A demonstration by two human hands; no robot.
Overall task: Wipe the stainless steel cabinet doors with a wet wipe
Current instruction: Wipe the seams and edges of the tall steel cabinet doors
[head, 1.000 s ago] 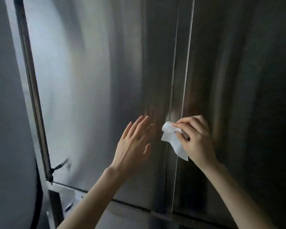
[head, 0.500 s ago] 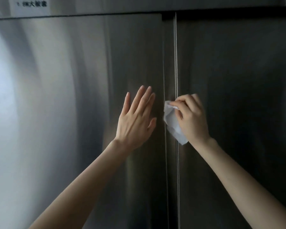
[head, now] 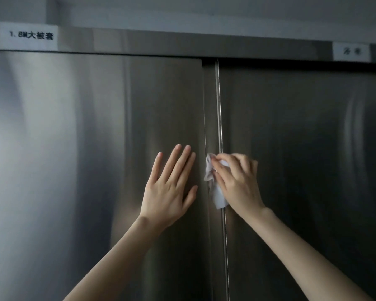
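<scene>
On seam btw doors, well below top rail: R hand grips wipe, fingers curled over bunched top end, loose tail hanging past heel of palm. Wipe pressed against edge strip of R door, just beside edge of L door. L hand laid flat on L door, fingers straight and slightly spread, holding nothing; appears to brace panel.

Change vs 1.0 s ago: bottom frame and lower rail gone from view; top rail and 2 labels now visible. Both hands sit higher along seam, same spacing. Grip on wipe unchanged; L hand flat as before.

Meaning for task: points to upward stroke along seam. Lower seam prob. covered; stretch from hands up to rail not yet done. No wet streaks discernible on either door face, so coverage there cannot be judged.

Next step, est.: continue up to rail, then shift to panel faces w/ wipe opened flatter for wider contact.

Caution: bunched wipe gives narrow contact; hanging tail may catch in gap.
</scene>
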